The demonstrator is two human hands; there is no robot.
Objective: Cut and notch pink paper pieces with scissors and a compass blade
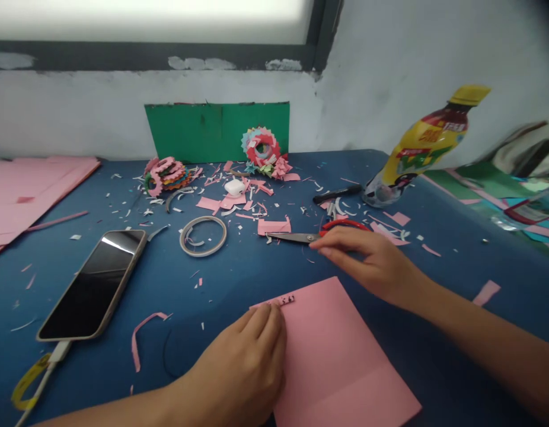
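At the counter (230, 284), a pink sheet (341, 356) lay nearest us, angled under our left hand (248, 356). Those fingers were bunched over a patterned strip (287, 300) at the sheet's far edge, probably to hold both flat and in line. The phone (94, 284) rested off to the left, its cable (41, 385) plugged in, presumably to charge.

Our right hand (381, 267) reached beyond the sheet to the scissors (292, 237), fingers drawn narrow beside the pivot; we could not tell whether they gripped. The red handles lay toward that hand, likely for an easy pick-up.

Farther back, a tape roll (203, 254) lay flat among scraps, with a pen (337, 194) and a bottle (428, 142) to the right, seemingly set aside to leave us working room. Beyond them, a paper ring (251, 151) leaned on a green board (190, 130), which apparently relied on the wall (390, 59) for support.
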